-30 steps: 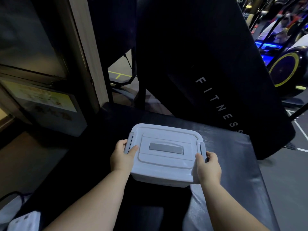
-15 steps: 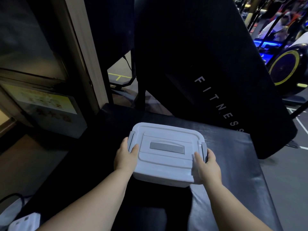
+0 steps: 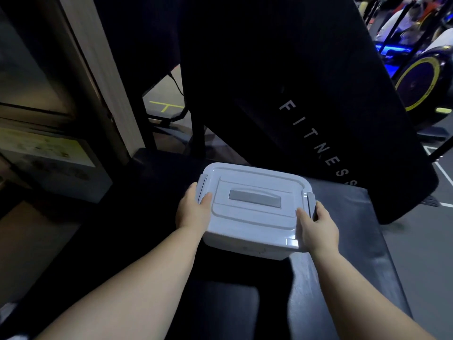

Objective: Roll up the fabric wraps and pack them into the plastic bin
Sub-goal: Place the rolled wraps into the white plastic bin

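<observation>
And here's the plastic bin (image 3: 245,244), lid (image 3: 255,217) on, caught between two bare hands. The left grip (image 3: 193,213) is clamped on the bin's left end, thumb up over the lid's edge and fingers curled round the side wall just below the grey latch (image 3: 202,186). The right grip (image 3: 318,228) mirrors it at the other end, thumb lying on the lid's near corner, fingers wrapped round by the second latch (image 3: 310,201). Both are closed firmly on the bin, with nothing else in either. Midway between the two grips, at the centre of the lid, the flat grey handle (image 3: 255,198) lies folded down in its recess. The bin's long side runs from grip to grip.

Under the grips stretches a black padded desk (image 3: 355,241). The bin's near edge hangs over a dark gap in the padding, and whether its base touches the desk or is lifted just clear cannot be told from this angle.

Beyond the grips, a big black pad (image 3: 318,148) lettered FITNESS slants up and away. Out past the right grip, well apart, sits a yellow-ringed wheel (image 3: 416,82). Off beyond the left grip stands a pale wooden post (image 3: 98,77), with a yellowish poster (image 3: 49,148) beside it, its print too dim to read
</observation>
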